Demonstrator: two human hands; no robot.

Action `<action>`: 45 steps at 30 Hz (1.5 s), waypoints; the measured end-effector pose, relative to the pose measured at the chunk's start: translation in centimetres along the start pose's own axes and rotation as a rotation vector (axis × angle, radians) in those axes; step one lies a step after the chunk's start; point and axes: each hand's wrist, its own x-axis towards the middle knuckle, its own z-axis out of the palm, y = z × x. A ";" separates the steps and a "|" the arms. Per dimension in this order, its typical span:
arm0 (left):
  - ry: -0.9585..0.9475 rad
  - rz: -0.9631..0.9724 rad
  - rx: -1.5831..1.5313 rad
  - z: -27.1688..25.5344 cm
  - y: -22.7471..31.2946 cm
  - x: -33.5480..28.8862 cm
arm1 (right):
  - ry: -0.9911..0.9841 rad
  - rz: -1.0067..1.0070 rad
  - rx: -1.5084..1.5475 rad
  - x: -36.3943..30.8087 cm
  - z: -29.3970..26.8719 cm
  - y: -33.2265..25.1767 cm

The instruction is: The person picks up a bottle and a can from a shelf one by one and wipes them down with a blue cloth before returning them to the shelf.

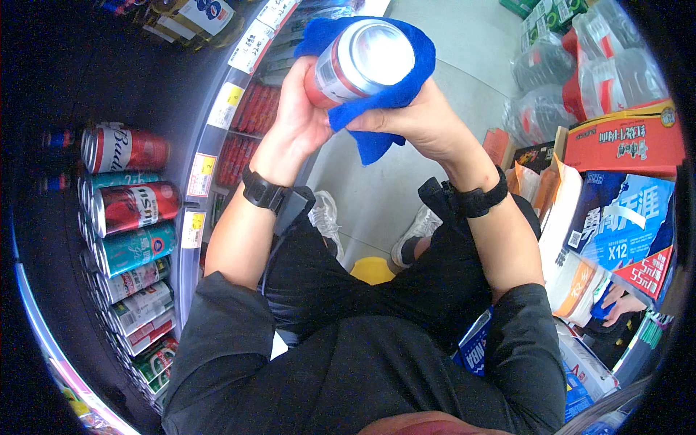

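A red and silver drink can point(335, 81) is held up in front of me, its shiny silver end turned up toward me. My left hand point(299, 109) is closed around the can's left side. A blue cloth point(422, 61) wraps over the far side and right side of the can, and one corner hangs below. My right hand point(428, 119) grips this cloth and presses it against the can, thumb pointing left. The cloth hides part of the can and some right-hand fingers. Both wrists wear black bands.
At left, a shelf holds stacked cans point(138, 206) behind a price-tag rail point(203, 174). Bottled drinks point(544, 65), a red carton point(627, 138) and a blue carton point(623, 217) stand at right. Another person's hand point(622, 303) shows low right. Something yellow point(372, 270) lies between my legs.
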 end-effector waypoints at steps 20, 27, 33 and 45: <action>0.080 0.150 0.197 2.2 1.2 -1.1 | 0.317 -0.255 -0.176 0.6 -0.2 0.6; 0.154 0.680 0.463 2.5 1.4 -0.9 | 0.408 -0.211 -0.267 1.1 -2.0 -0.4; 0.185 0.833 0.836 1.5 1.9 -1.4 | 0.538 -0.147 -0.355 1.6 -3.0 1.0; -0.224 0.725 0.494 4.2 -0.2 -1.7 | 0.416 0.222 0.513 1.3 -2.1 3.8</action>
